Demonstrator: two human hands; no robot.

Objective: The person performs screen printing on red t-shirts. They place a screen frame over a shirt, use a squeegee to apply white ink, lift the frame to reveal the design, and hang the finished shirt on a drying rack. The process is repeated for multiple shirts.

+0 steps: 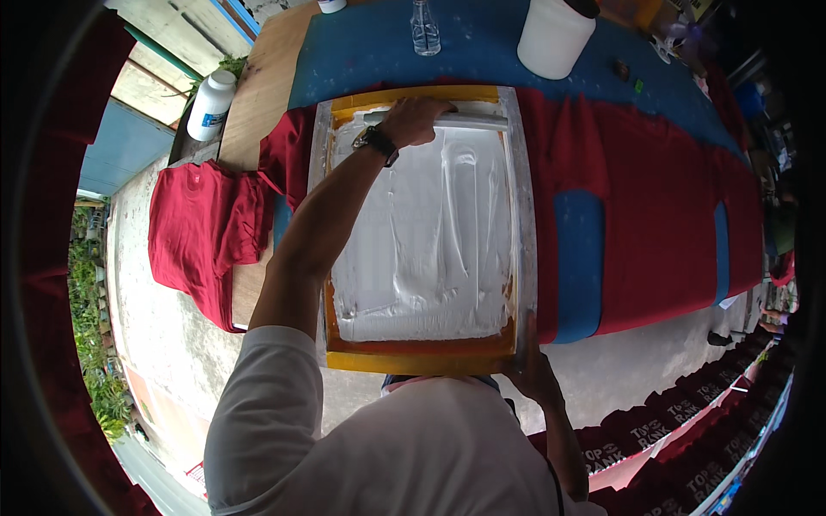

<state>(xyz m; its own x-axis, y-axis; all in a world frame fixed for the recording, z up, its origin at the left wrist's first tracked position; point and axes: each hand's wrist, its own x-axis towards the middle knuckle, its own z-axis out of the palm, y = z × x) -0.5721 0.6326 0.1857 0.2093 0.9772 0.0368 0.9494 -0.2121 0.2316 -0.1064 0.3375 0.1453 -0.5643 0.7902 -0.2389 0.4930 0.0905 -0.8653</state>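
A screen-printing frame (526, 215), with yellow-brown tape along its edges, lies in front of me over a dark red T-shirt. Thick white ink (370, 228) covers its mesh in streaks and ridges, with a heavier lump low in the middle. At the far end, my left hand (415, 122) is closed over a long squeegee (473, 123) that lies across the screen; a dark watch is on that wrist. My right hand (535, 371) grips the frame's near right corner, its thumb up along the side and its other fingers partly hidden.
Dark red shirts (654, 215) lie along the blue table (361, 47) to the right. A folded red pile (202, 219) sits at left, near a white bottle (212, 105). A clear glass bottle (425, 33) and a large white jar (556, 41) stand behind. Printed red shirts (637, 439) line the lower right.
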